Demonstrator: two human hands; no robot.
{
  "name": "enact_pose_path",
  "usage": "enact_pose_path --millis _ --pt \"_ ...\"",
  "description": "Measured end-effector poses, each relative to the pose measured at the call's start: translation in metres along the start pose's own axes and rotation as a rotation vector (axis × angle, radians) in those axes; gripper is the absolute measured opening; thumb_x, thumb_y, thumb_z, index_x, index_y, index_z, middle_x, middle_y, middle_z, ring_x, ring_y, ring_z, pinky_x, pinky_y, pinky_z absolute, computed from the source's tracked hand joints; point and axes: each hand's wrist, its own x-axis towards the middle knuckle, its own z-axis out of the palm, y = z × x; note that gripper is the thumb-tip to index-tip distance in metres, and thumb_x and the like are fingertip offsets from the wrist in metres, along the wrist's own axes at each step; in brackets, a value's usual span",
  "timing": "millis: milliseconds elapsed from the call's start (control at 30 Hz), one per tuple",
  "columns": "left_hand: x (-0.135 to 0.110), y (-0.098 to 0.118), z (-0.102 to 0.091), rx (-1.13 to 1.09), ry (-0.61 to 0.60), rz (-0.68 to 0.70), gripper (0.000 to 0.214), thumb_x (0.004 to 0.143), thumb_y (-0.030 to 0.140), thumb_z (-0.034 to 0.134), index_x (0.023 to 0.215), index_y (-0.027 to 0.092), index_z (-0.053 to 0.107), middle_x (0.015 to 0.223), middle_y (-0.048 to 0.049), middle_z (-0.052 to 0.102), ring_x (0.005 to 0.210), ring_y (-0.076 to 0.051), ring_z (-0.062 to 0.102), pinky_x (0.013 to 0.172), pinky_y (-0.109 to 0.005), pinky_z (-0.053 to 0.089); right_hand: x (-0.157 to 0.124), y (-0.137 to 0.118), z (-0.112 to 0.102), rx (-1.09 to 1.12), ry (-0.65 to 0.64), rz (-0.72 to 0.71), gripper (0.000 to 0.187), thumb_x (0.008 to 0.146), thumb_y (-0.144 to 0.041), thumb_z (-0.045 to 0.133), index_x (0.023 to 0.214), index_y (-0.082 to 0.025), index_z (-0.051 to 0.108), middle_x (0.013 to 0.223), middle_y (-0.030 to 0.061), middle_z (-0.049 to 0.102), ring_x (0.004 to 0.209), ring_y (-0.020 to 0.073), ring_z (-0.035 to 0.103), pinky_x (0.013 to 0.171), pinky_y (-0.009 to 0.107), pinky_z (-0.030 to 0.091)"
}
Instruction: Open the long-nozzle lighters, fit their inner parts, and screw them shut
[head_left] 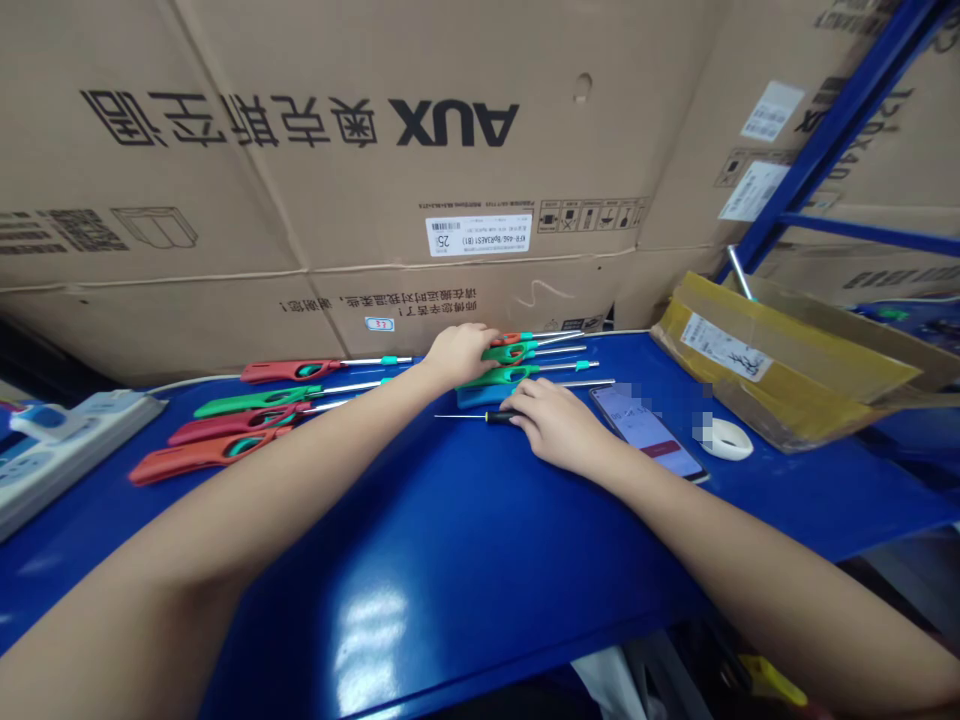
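My left hand (461, 355) reaches over the handle ends of a group of long-necked gas lighters, its fingers curled on a green lighter (513, 353) near the back. Beside it lies another green lighter (510, 375), and a blue lighter (480, 396) is partly covered by my right hand (559, 420). The right fingers are closed around the black handle of a small screwdriver (496, 416), whose thin shaft points left. Left of my hands lie a dark red lighter (289, 371), a green one (255, 401), and an orange one (202, 458), metal necks pointing right.
A phone (649, 430) with a lit screen lies right of my right hand, next to a white tape roll (727, 440). An open, yellow-taped carton (780, 360) stands at the right. A power strip (75, 440) is at the left. Large cardboard (337, 200) walls the back of the blue table (465, 560).
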Motion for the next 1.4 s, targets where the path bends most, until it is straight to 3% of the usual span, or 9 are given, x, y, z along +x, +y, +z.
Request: enact_pose_path --millis 167,300,433,533,733,867,1033,1200,1400 --pt "-0.002 0.002 -0.002 -0.024 0.026 -0.021 0.037 0.099 0.036 0.064 0.129 0.016 0.061 0.129 -0.0113 0.063 0.11 -0.025 0.065 0.093 -0.046 0.058 0.0 -0.001 -0.002 -0.061 -0.01 0.028 0.023 0.1 -0.016 0.053 0.115 -0.018 0.071 0.112 0.0108 0.066 0.104 0.0251 0.055 0.09 0.039 0.044" --pt "-0.017 0.004 -0.018 -0.061 0.09 -0.039 0.047 0.09 0.036 0.071 0.133 0.02 0.062 0.127 -0.0106 0.066 0.115 -0.028 0.065 0.096 -0.041 0.056 -0.001 -0.002 -0.005 -0.104 -0.021 0.051 0.023 0.101 -0.017 0.051 0.114 -0.016 0.07 0.112 0.0115 0.066 0.105 0.0258 0.055 0.089 0.039 0.044" --pt "-0.063 0.003 -0.042 -0.083 0.118 -0.064 0.041 0.094 0.034 0.057 0.131 0.019 0.063 0.124 -0.0086 0.068 0.114 -0.026 0.066 0.095 -0.037 0.055 -0.003 -0.005 -0.007 -0.133 -0.035 0.061 0.022 0.1 -0.015 0.051 0.112 -0.015 0.069 0.111 0.0112 0.066 0.104 0.0257 0.056 0.088 0.039 0.044" --pt "-0.112 -0.002 -0.052 -0.07 0.039 -0.097 0.025 0.085 0.029 0.056 0.103 0.022 0.072 0.106 -0.0044 0.074 0.097 -0.025 0.071 0.085 -0.036 0.057 -0.004 -0.008 -0.007 -0.149 -0.037 0.069 0.022 0.098 -0.011 0.051 0.11 -0.014 0.069 0.11 0.0122 0.066 0.102 0.0265 0.056 0.086 0.039 0.044" --pt "-0.186 -0.033 -0.054 0.019 -0.022 -0.245 0.027 0.078 0.029 0.052 0.097 0.02 0.07 0.108 -0.0111 0.073 0.106 -0.035 0.068 0.088 -0.046 0.056 -0.003 -0.009 -0.001 -0.161 -0.007 0.093 0.024 0.096 -0.009 0.049 0.108 -0.013 0.07 0.108 0.0151 0.066 0.101 0.0305 0.057 0.083 0.043 0.046" --pt "-0.202 -0.061 -0.047 0.037 -0.025 -0.336 0.029 0.078 0.031 0.053 0.1 0.018 0.067 0.108 -0.0147 0.072 0.104 -0.036 0.068 0.085 -0.046 0.056 -0.003 -0.005 0.002 -0.145 0.017 0.078 0.025 0.097 -0.012 0.048 0.11 -0.013 0.07 0.109 0.0156 0.066 0.102 0.0304 0.057 0.087 0.044 0.048" --pt "-0.207 -0.078 -0.039 -0.018 -0.069 -0.293 0.028 0.083 0.028 0.048 0.099 0.017 0.07 0.106 -0.0156 0.073 0.104 -0.036 0.068 0.086 -0.047 0.055 -0.005 0.0 0.006 -0.112 0.044 0.034 0.027 0.097 -0.015 0.048 0.112 -0.012 0.07 0.108 0.0165 0.065 0.103 0.032 0.056 0.09 0.048 0.049" --pt "-0.201 -0.044 -0.041 -0.216 -0.155 -0.09 0.02 0.09 0.029 0.059 0.096 0.022 0.076 0.099 -0.005 0.078 0.093 -0.022 0.071 0.086 -0.034 0.056 -0.005 -0.002 0.008 -0.077 0.092 0.003 0.026 0.097 -0.018 0.051 0.116 -0.015 0.068 0.114 0.0157 0.063 0.109 0.0328 0.054 0.094 0.051 0.049" --pt "-0.203 0.018 -0.051 -0.468 -0.084 0.132 0.055 0.092 0.048 0.071 0.142 0.029 0.058 0.137 -0.0075 0.066 0.126 -0.026 0.059 0.108 -0.042 0.044 -0.012 -0.027 -0.005 0.166 0.095 -0.239 0.026 0.104 -0.033 0.049 0.12 -0.02 0.066 0.123 0.0128 0.063 0.12 0.028 0.052 0.106 0.048 0.042"
